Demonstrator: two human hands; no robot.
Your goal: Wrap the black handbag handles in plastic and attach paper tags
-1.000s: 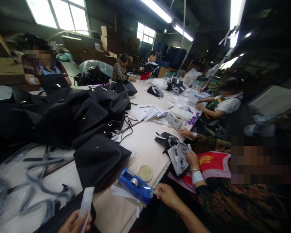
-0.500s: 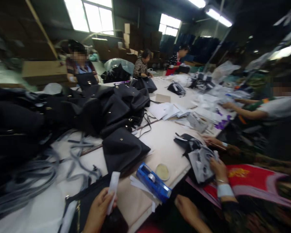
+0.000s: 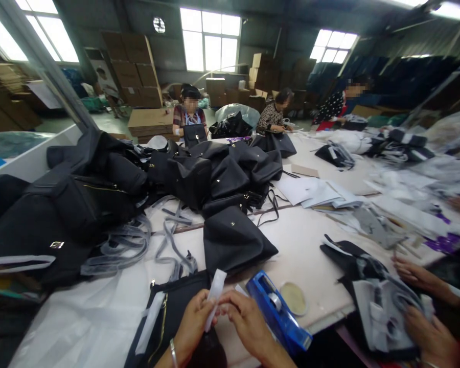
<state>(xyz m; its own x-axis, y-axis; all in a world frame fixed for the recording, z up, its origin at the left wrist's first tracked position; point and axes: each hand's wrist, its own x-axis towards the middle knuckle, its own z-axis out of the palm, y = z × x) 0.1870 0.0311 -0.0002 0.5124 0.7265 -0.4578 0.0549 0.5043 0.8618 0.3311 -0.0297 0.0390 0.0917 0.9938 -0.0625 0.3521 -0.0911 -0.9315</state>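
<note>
A white strip [image 3: 217, 282] stands upright, pinched between the thumb and fingers of my left hand [image 3: 191, 319]. My right hand [image 3: 248, 319] meets it from the other side, its thumb and fingertips closed at the strip's edge. Under my hands lies a black bag [image 3: 184, 291] with a gold zipper, and a second white strip [image 3: 150, 323] rests along that zipper. Just right of my right hand is a blue tape dispenser [image 3: 278, 312], beside a roll of tape [image 3: 292, 298]. Beyond my hands, a black bag with a flap [image 3: 235, 240] lies on the table.
Black bags [image 3: 199, 174] are heaped at the left and back. Plastic-wrapped straps [image 3: 118, 245] lie left of centre. White sheets [image 3: 318, 191] are spread at right. A co-worker's hands [image 3: 425, 327] hold a wrapped black bag [image 3: 379, 306] at the lower right. Several people sit across the table.
The view has swung left. My right hand has come from the table's edge to the white strip and now touches it beside my left hand, which keeps its hold.
</note>
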